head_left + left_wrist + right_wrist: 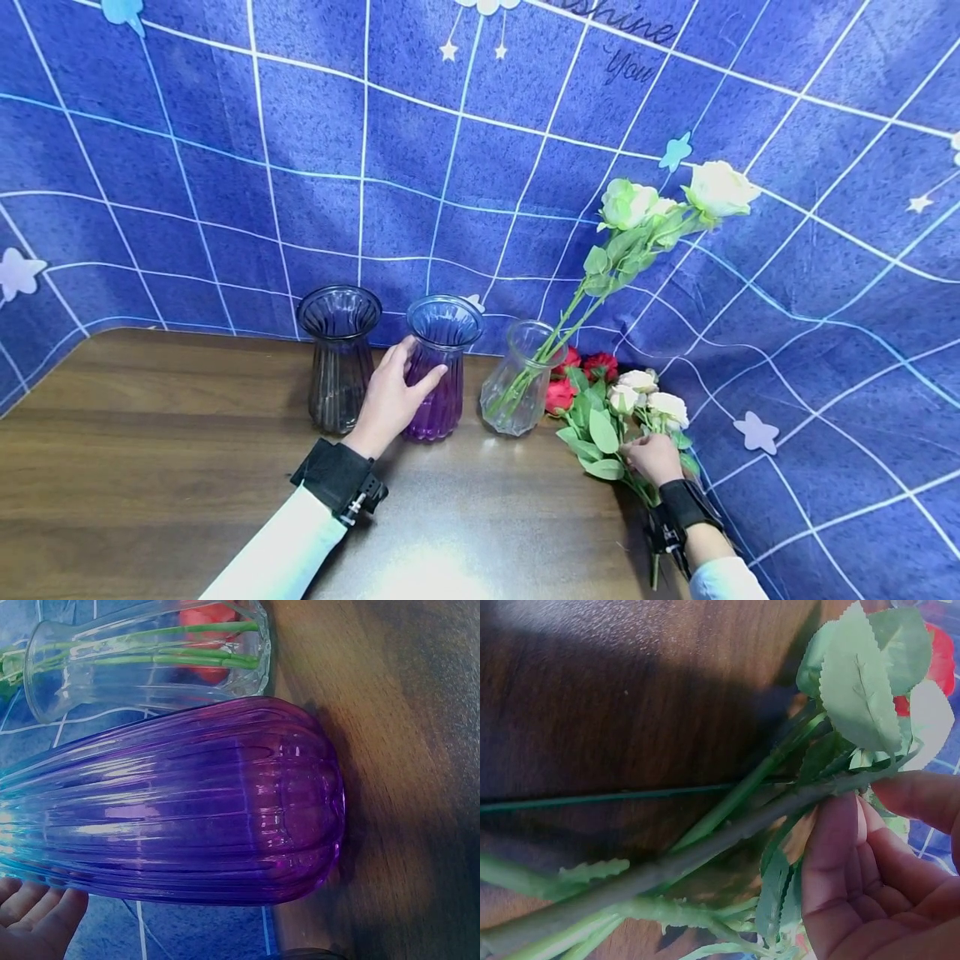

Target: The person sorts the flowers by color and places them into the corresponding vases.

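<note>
My left hand holds the purple glass vase with a blue rim, thumb across its front and fingers along its left side. In the left wrist view the fingertips rest against the ribbed glass, and the vase stands on the table. Over at the right, my right hand pinches a rose stem between thumb and fingers. That stem lies among a bunch of artificial white roses and red roses with green leaves.
A dark grey glass vase stands left of the purple one. To the right, a clear glass vase holds tall white roses that lean right. Behind the wooden table hangs a blue gridded cloth.
</note>
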Demonstrator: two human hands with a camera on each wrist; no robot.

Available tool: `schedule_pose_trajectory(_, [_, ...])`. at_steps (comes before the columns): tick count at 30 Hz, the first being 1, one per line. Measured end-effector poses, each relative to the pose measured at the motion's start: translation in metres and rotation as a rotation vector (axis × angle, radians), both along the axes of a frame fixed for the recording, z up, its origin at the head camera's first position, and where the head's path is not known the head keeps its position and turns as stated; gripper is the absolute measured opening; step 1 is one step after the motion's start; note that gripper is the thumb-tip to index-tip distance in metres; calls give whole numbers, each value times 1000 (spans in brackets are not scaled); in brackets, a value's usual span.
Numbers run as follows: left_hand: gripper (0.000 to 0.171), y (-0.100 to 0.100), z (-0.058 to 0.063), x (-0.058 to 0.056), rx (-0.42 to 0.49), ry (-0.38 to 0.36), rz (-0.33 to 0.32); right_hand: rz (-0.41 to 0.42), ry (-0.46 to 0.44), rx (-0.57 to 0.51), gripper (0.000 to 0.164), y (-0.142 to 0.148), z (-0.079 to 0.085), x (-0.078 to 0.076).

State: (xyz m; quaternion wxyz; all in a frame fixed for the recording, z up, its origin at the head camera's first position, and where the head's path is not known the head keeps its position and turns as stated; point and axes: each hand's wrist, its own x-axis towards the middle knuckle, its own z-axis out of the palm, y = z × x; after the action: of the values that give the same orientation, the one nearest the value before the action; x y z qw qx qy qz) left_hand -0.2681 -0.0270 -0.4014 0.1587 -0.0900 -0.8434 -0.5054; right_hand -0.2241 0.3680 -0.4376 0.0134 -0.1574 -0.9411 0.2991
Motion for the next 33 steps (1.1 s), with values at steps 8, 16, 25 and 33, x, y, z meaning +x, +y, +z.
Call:
schedule_pose_trajectory(8, [67,3,-2,0,-5,7,-13,-1,-8,2,19,0,0,4])
schedule_pose_trajectory(16, [65,4,0,-2,13,9,-15,-20,29,46,21,1,11,6])
schedule_pose_trajectory(25, [67,3,1,-3,2,17,-18,-108,68,-22,23,-2,33,13])
schedule_pose_trajectory(33, [68,0,0,-5,2,-1,-16,-161,138,-110,27,-9,58,12])
